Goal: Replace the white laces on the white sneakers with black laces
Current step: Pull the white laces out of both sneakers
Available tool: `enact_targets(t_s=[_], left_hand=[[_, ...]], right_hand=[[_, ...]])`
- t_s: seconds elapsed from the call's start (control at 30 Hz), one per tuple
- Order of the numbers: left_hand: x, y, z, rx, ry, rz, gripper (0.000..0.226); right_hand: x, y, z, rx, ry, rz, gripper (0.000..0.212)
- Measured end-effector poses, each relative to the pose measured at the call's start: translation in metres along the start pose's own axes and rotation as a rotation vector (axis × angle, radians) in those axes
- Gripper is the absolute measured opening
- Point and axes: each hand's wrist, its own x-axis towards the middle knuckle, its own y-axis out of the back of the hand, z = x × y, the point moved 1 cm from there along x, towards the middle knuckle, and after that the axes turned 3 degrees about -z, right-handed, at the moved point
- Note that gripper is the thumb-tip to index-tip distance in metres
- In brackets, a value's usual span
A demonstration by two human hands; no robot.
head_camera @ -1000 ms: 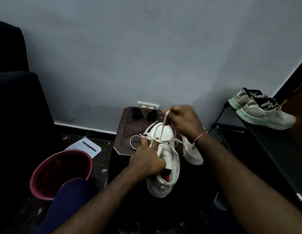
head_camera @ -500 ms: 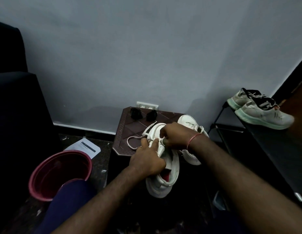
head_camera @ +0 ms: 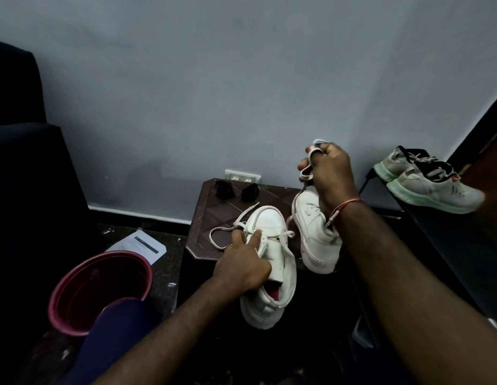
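Gripping the white leather sneaker (head_camera: 269, 218) at its eyelets, the left hand (head_camera: 243, 263) steadies it; up-right, the right hand (head_camera: 332, 173) pinches the flat white lace (head_camera: 305, 176) aloft. Unlacing seems midway; next, pull the end clear. Beyond, two black lace bundles (head_camera: 224, 189) lie on the brown patterned table (head_camera: 211, 215), against a grey wall (head_camera: 241, 93).

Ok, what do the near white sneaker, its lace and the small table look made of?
Sneaker: smooth white leather or synthetic, even soft sheen; which, I cannot tell. Lace: flat woven textile, lying in limp loops. Table: dark brown top with raised diamond pattern, likely moulded plastic, possibly carved wood.
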Motion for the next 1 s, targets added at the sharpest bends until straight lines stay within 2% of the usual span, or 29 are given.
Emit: enact_targets(t_s=[0.1, 0.2, 0.27, 0.37, 0.47, 0.53, 0.67, 0.8, 0.93, 1.0], left_hand=[[0.009, 0.008, -0.006, -0.131, 0.008, 0.057, 0.058], [0.020, 0.024, -0.016, -0.127, -0.021, 0.118, 0.042], [0.028, 0.038, -0.024, -0.103, 0.007, 0.143, 0.034], [0.036, 0.053, -0.033, -0.038, 0.061, 0.200, 0.035], [0.028, 0.059, -0.020, 0.035, -0.057, 0.409, 0.032], [0.019, 0.059, 0.000, -0.162, -0.215, 0.501, 0.033], [0.003, 0.061, 0.044, -0.478, -0.438, 0.443, 0.021], [0.003, 0.060, 0.058, -0.760, -0.448, 0.363, 0.012], [0.006, 0.055, 0.061, -0.750, -0.444, 0.405, 0.010], [0.006, 0.057, 0.060, -0.742, -0.437, 0.433, 0.012]], right_hand=[[-0.002, 0.011, 0.002, 0.022, -0.016, -0.061, 0.009], [-0.015, 0.017, 0.011, -0.026, -0.032, -0.136, 0.012], [-0.024, 0.019, 0.015, 0.013, -0.042, -0.158, 0.013], [-0.032, 0.017, 0.025, 0.045, -0.033, -0.155, 0.012], [-0.037, 0.012, 0.039, -0.060, 0.024, -0.101, 0.012], [-0.042, 0.009, 0.045, -0.122, 0.069, -0.079, 0.011], [-0.059, 0.005, 0.041, -0.244, 0.195, -0.122, 0.018], [-0.070, 0.005, 0.036, -0.367, 0.271, -0.131, 0.025], [-0.077, 0.018, 0.028, -0.397, 0.179, -0.247, 0.029], [-0.076, 0.031, 0.024, -0.423, 0.135, -0.240, 0.035]])
